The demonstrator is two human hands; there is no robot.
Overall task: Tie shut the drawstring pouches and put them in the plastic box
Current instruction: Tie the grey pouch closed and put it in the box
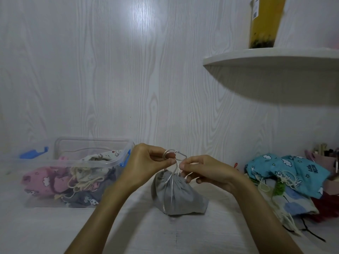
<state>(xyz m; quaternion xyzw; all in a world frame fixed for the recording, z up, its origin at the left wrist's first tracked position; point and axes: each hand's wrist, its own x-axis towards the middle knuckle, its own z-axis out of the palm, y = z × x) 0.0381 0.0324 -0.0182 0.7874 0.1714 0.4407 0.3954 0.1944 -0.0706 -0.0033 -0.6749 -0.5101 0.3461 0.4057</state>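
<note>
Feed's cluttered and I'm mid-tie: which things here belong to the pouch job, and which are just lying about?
Job:
- grey pouch, cord pinched by left hand and right hand
- clear plastic box, pouches already inside
- untied pouch pile at right

Lying about:
- yellow drink cup on shelf
- blue clip behind box

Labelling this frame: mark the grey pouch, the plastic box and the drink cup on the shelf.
grey pouch (176, 197): head view, middle of its fabric body.
plastic box (102, 163): head view, near clear rim.
drink cup (264, 21): head view, yellow side wall.
</note>
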